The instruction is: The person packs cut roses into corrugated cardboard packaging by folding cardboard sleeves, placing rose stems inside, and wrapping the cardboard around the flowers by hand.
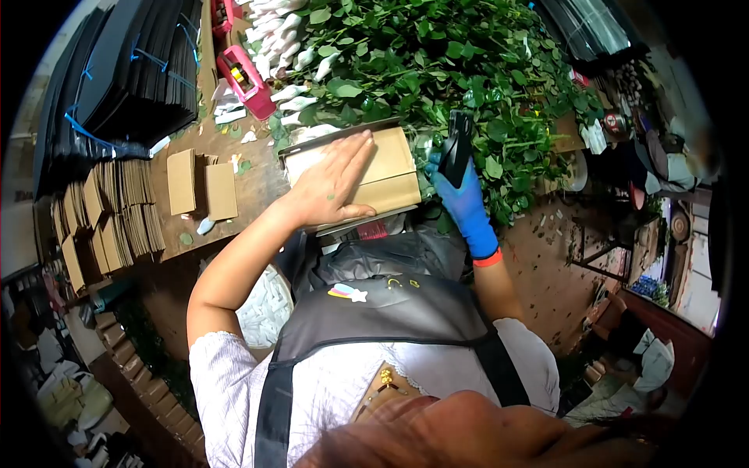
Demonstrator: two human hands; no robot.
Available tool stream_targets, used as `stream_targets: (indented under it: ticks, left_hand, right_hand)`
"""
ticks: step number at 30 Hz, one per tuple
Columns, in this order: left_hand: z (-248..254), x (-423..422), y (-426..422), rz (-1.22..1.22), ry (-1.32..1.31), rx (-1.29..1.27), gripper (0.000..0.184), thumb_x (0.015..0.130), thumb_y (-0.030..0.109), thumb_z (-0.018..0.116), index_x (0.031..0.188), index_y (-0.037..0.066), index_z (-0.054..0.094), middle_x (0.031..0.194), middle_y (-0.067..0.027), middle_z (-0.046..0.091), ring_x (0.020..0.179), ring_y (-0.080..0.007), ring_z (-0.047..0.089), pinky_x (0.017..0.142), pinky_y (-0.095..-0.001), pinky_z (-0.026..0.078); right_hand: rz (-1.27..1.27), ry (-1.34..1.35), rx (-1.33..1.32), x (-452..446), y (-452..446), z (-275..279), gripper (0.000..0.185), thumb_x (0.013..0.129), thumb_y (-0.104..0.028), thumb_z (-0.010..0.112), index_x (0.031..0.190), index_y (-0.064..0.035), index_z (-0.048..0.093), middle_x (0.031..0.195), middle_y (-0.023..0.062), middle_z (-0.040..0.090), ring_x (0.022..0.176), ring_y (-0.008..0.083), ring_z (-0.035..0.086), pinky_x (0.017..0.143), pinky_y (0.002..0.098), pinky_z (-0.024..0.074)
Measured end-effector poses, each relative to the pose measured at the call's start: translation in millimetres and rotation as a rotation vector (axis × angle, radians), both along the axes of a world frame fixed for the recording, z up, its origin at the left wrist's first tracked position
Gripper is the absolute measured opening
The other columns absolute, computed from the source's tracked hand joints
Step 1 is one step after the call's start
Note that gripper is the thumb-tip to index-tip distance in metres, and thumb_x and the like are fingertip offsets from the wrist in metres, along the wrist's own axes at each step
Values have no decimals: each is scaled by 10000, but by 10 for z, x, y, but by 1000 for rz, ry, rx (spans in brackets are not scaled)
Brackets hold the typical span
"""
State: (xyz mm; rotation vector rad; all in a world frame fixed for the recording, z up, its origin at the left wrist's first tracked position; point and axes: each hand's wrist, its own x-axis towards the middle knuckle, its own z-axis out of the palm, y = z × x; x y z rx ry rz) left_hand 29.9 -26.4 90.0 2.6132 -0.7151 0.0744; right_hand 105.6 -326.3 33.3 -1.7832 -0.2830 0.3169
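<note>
My bare left hand (331, 179) lies flat on a sheet of tan cardboard (394, 160), fingers stretched forward and thumb out to the side. The cardboard rests inside a shallow dark-edged frame (343, 134) at the front of the table. Just right of it, my right hand (460, 195), in a blue glove with an orange cuff, grips a long black tool that looks like a stapler (456, 144). Its lower part is hidden by the fingers. Green leafy stems (437, 62) are heaped beyond both hands.
White-wrapped flower heads (277, 35) and a pink tape dispenser (246, 82) lie at the back left. Cardboard pieces (113, 218) and tall black stacks (140, 70) stand at left. A white woven basket (265, 308) is below the table. Other people (640, 351) are at right.
</note>
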Motion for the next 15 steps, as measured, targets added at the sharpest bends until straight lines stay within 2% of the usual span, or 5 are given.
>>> stream_targets:
  ticks: [1, 5, 6, 10, 15]
  left_hand:
    - [-18, -29, -22, -19, 11, 35, 1005, 883, 627, 625, 1539, -51, 278, 1597, -254, 303, 1459, -418, 336, 1210, -489, 270]
    - [-32, -86, -77, -45, 53, 135, 816, 977, 513, 550, 1532, -40, 319, 1601, -222, 325, 1488, -381, 305, 1224, -474, 242]
    - [-42, -93, -84, -44, 48, 141, 808, 981, 506, 546, 1534, -38, 318, 1605, -217, 321, 1495, -375, 294, 1226, -473, 237]
    - [-53, -105, -101, -63, 51, 179, 726, 1005, 418, 519, 1550, -13, 308, 1626, -197, 291, 1527, -355, 233, 1247, -480, 179]
    - [-52, -112, -104, -63, 52, 188, 679, 1014, 367, 493, 1558, 6, 305, 1637, -179, 280, 1537, -346, 212, 1252, -510, 146]
  right_hand:
    - [1, 33, 58, -7, -41, -42, 508, 912, -33, 648, 1385, -28, 463, 1129, 70, 647, 962, 149, 627, 850, 278, 517]
    - [120, 84, -333, -183, -48, 873, 537, 913, -92, 685, 1397, -22, 464, 1121, 107, 677, 967, 180, 652, 839, 323, 530]
    - [203, 109, -522, -242, -18, 1131, 654, 879, -312, 691, 1411, -21, 446, 1069, 219, 686, 955, 345, 697, 834, 428, 547]
    - [466, 107, -1096, -392, -40, 1092, 840, 836, -366, 666, 1518, -7, 331, 1184, 301, 641, 1061, 440, 643, 911, 497, 522]
    - [433, -102, -912, -503, -156, 796, 852, 844, -369, 671, 1523, -6, 307, 1161, 310, 649, 1050, 451, 649, 936, 495, 512]
